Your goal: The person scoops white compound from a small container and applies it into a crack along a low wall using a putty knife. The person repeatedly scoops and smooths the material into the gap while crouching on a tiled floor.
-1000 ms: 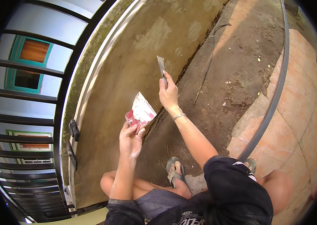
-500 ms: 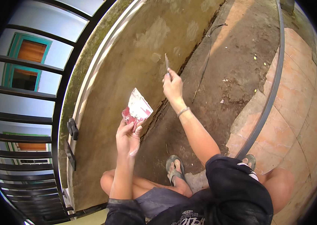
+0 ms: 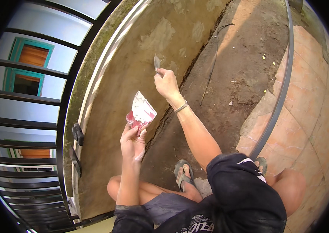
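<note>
My left hand [image 3: 134, 140] is closed around the lower corner of a flat red piece [image 3: 142, 110], its face largely coated in white paste. White smears mark the heel of that hand. Farther up, my right hand [image 3: 167, 83] grips a putty knife [image 3: 156, 62] by its handle, with the blade pointing away from me. The blade lies at the brown wall [image 3: 121, 81], beside a pale patch; whether it touches the surface I cannot tell. Several lighter patches [image 3: 157, 35] show on the wall.
Black railing bars [image 3: 24, 123] run along the left, beyond the wall's white ledge [image 3: 91, 97]. A dark cable [image 3: 213, 58] lies on the bare soil [image 3: 246, 50]. At the right, a grey metal bar [image 3: 283, 95] curves past orange tiles [image 3: 308, 112]. My sandalled foot [image 3: 184, 175] rests below.
My right hand has moved left with the putty knife, bringing its blade over the pale patch on the wall. The left hand and its coated piece have barely shifted.
</note>
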Available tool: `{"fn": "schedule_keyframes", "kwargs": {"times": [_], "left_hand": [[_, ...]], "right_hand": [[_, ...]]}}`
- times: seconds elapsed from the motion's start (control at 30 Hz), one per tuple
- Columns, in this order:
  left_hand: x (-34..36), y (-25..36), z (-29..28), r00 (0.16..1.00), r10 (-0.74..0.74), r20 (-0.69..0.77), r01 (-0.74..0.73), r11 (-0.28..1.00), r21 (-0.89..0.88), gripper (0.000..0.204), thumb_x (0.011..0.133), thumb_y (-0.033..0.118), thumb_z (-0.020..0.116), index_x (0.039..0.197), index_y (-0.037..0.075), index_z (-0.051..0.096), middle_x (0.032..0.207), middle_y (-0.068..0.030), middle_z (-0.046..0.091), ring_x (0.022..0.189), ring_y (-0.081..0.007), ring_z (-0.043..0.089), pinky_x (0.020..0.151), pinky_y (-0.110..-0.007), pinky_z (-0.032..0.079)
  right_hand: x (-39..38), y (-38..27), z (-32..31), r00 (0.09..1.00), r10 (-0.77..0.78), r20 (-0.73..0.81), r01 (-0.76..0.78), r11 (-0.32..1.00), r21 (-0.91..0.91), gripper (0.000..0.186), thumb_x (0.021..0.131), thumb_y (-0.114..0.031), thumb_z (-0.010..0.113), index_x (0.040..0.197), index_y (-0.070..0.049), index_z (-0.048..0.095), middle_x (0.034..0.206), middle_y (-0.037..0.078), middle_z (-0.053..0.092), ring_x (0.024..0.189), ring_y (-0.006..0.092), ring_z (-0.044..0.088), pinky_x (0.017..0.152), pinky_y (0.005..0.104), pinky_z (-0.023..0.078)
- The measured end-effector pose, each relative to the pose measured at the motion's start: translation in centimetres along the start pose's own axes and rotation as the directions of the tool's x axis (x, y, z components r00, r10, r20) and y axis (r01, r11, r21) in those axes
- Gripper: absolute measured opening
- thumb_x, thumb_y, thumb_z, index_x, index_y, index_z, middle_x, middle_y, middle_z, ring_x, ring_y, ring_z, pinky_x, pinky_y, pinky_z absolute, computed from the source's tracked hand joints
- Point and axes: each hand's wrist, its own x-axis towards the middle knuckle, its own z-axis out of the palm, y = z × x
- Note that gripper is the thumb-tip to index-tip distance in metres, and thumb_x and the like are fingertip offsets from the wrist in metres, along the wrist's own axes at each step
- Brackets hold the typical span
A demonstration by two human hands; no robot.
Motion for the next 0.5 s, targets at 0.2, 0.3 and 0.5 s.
{"fn": "schedule_keyframes", "kwargs": {"times": [0.2,0.3,0.5], "left_hand": [[-0.2,0.7,0.7,1.0,0.014,0.02,-0.014,1.0,-0.017,0.046,0.097,-0.006,0.048,0.142,-0.012,0.046,0.125,-0.024,0.067,0.096,-0.0244,0.074,0.08,-0.027,0.064],[-0.7,1.1,0.7,0.998,0.03,0.05,-0.028,0.999,-0.04,0.046,0.097,-0.006,0.047,0.143,-0.012,0.046,0.126,-0.0244,0.066,0.096,-0.0245,0.074,0.08,-0.027,0.064],[-1.3,1.3,0.3,1.0,0.03,0.003,-0.03,0.998,-0.054,0.047,0.095,-0.006,0.049,0.142,-0.01,0.046,0.125,-0.022,0.066,0.097,-0.025,0.074,0.078,-0.028,0.063]], "right_hand": [[-3.5,0.4,-1.0,0.952,0.264,0.152,-0.27,0.963,0.018,0.039,0.095,-0.011,0.057,0.128,0.009,0.065,0.093,0.025,0.076,0.084,0.0321,0.075,0.079,0.0372,0.056],[-4.1,1.2,0.8,0.997,0.08,0.002,-0.08,0.996,0.025,0.04,0.097,-0.012,0.057,0.13,0.009,0.064,0.092,0.025,0.075,0.083,0.0325,0.074,0.078,0.038,0.055],[-3.8,2.4,8.3,0.992,-0.117,-0.041,0.112,0.988,-0.103,0.054,0.102,-0.015,0.053,0.15,0.008,0.043,0.125,0.036,0.061,0.11,0.0502,0.063,0.093,0.0509,0.053]]}}
